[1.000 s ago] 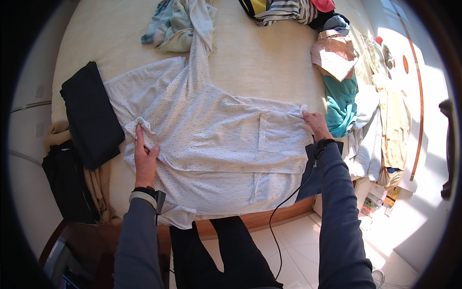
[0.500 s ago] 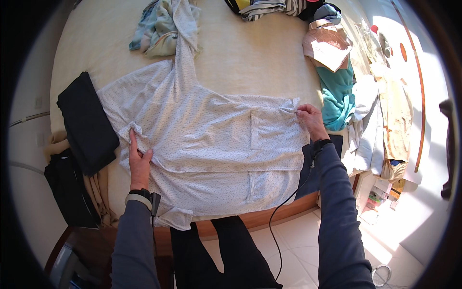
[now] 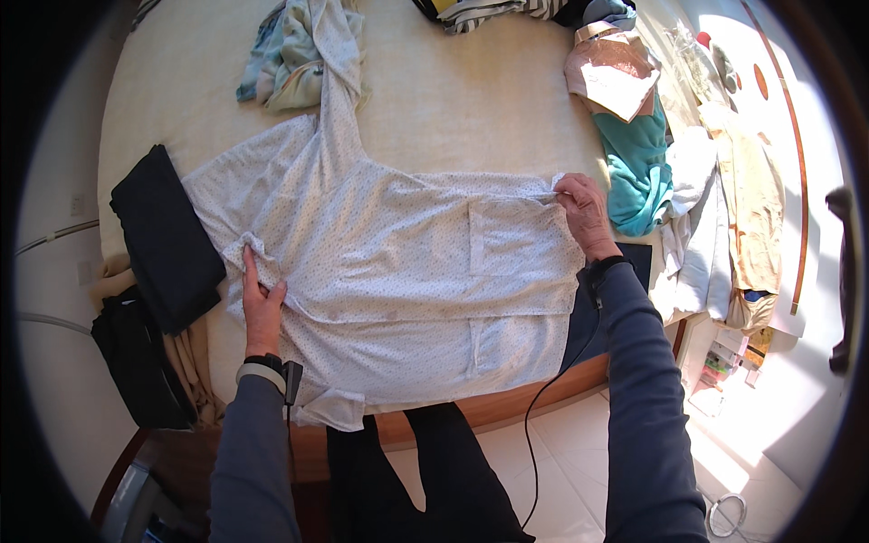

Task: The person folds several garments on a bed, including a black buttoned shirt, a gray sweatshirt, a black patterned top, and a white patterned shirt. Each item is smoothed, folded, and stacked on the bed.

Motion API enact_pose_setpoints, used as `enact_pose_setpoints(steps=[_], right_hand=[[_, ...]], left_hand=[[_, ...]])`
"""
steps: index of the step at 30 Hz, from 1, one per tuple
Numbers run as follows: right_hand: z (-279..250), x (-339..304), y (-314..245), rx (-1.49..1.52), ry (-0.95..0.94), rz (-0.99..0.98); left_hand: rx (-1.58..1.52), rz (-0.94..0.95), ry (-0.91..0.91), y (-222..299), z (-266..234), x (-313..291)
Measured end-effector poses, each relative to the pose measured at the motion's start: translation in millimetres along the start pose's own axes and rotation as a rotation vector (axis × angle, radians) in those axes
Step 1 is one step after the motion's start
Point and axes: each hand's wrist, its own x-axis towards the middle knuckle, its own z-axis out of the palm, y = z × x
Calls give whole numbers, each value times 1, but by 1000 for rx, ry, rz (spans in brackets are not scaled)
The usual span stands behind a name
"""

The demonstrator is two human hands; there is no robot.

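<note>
A white, finely dotted shirt [image 3: 389, 271] lies spread across a cream bed [image 3: 453, 100], one sleeve stretching toward the far side. My left hand [image 3: 261, 294] rests flat on the shirt near its bunched collar at the left. At the right, my right hand [image 3: 584, 213] pinches the shirt's hem edge, beside a patch pocket. The front panel is folded over along the middle. Both forearms wear dark blue sleeves, and a band sits on my left wrist.
A folded black garment [image 3: 167, 235] lies at the bed's left, more dark cloth [image 3: 136, 357] below it. A bundle of pale clothes [image 3: 290, 54] sits at the far side. Teal [image 3: 638, 163], pink [image 3: 615, 77] and tan garments pile at the right. White floor tiles [image 3: 561, 452] show below.
Both hands have stayed on the shirt, sliding slightly along its edge as the fold is smoothed flatter. The view shifted a little.
</note>
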Motion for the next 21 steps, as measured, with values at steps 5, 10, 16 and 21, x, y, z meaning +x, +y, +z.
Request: enact_pose_setpoints(steps=[5,10,16,21], right_hand=[[-49,-10,11,407,95,234],[-86,4,-13,299,99,245],[-52,48,-19,-198,182,128],[-11,30,58,-145,160,446]], left_hand=[[-8,54,16,0,3,0],[42,-90,18,8,1,-2],[-66,-67,22,10,2,-5],[-116,3,3,4,0,-1]])
